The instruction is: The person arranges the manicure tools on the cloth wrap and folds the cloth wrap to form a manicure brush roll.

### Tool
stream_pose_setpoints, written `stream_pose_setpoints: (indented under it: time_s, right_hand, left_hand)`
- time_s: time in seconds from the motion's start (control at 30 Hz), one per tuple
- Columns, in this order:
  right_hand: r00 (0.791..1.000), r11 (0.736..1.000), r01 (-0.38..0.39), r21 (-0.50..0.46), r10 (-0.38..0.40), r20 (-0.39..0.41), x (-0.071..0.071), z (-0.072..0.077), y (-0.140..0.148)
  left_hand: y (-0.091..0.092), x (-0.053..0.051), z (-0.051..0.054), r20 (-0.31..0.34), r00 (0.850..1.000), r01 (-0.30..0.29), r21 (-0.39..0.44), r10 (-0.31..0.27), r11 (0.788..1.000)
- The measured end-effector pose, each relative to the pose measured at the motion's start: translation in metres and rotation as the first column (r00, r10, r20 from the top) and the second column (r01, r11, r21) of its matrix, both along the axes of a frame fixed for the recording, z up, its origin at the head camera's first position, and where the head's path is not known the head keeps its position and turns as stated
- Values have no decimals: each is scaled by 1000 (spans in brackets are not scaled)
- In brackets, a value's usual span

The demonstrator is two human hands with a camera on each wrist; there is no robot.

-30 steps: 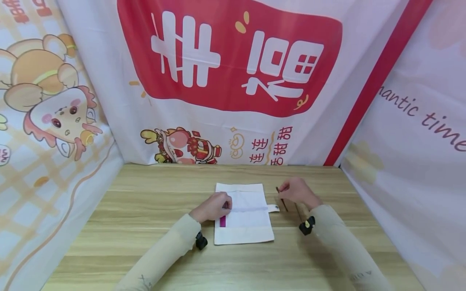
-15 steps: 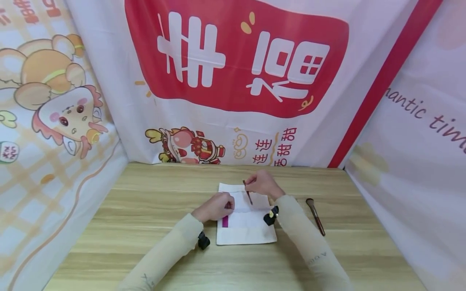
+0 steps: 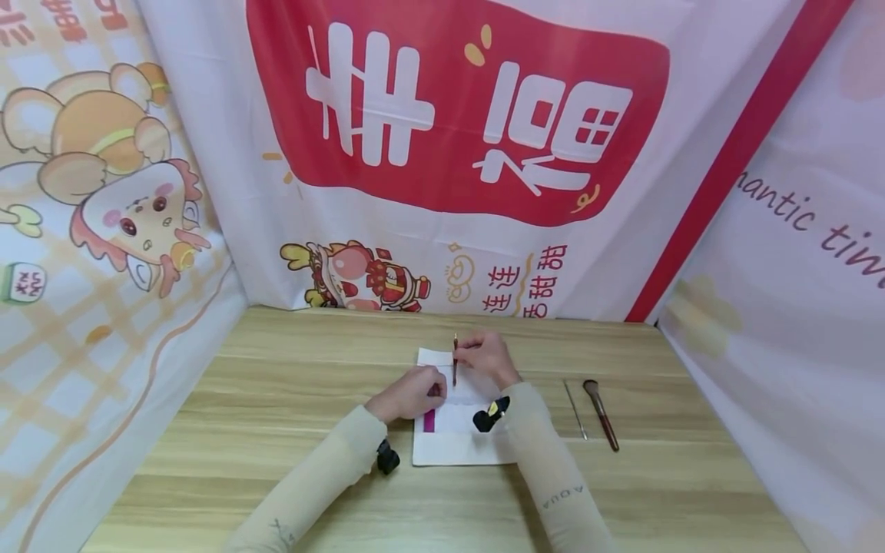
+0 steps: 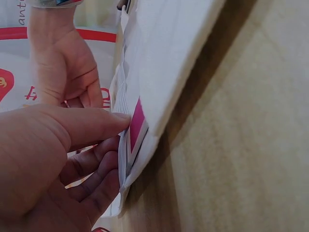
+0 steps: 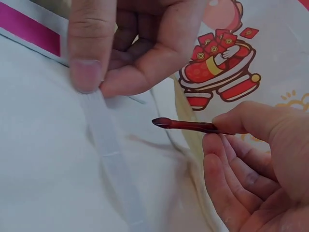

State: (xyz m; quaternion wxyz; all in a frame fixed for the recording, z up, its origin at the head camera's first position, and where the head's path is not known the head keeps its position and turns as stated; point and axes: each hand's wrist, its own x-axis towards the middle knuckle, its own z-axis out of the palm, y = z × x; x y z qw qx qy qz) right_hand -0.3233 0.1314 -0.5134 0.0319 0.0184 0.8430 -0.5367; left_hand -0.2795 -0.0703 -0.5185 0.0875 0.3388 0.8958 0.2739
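Observation:
A white fabric pouch [image 3: 463, 452] lies unfolded on the table, with a magenta patch [image 3: 429, 421] at its left side. My left hand [image 3: 409, 393] pinches the pouch's white elastic band [image 5: 112, 154] between thumb and fingers, raising it off the cloth, as the right wrist view shows. Above the pouch's upper part, my right hand [image 3: 485, 358] holds a slim dark red makeup brush [image 3: 455, 361] between thumb and fingertips. In the right wrist view its dark, pointed end sticks out towards the band, apart from it. My right hand and forearm cover the pouch's right side in the head view.
To the right on the wood-grain table [image 3: 311, 353] lie a thin metal stick [image 3: 575, 411] and a larger makeup brush [image 3: 600, 415], side by side. Printed cloth hangings [image 3: 442, 253] stand behind the table and on both sides.
My right hand has carried the slim brush left, from beside the pouch to above it, and the brush now stands more upright. The stick and larger brush have come into view. My left hand stays put.

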Motion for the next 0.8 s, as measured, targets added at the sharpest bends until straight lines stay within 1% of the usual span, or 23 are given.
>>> stream_pose_setpoints:
  time_s: [0.1, 0.2, 0.37, 0.57, 0.8]
  right_hand:
    - [1000, 1000, 4, 1, -4, -14, 3, -6, 0]
    - [1000, 1000, -3, 11, 3, -18, 7, -9, -2]
    - [999, 999, -39, 12, 39, 7, 11, -14, -5]
    - [998, 995, -69, 77, 68, 15, 16, -13, -6]
    - [996, 987, -66, 144, 56, 76, 24, -8, -8]
  left_hand:
    - [-1, 0, 0, 1, 1000, 4, 13, -4, 1000]
    - [-1, 0, 0, 18, 1000, 1, 26, -2, 1000]
    - [-2, 0, -1, 43, 999, -4, 46, 2, 999]
    - [-1, 0, -2, 41, 999, -4, 57, 2, 998]
    - [-2, -2, -3, 45, 999, 1, 53, -3, 999]
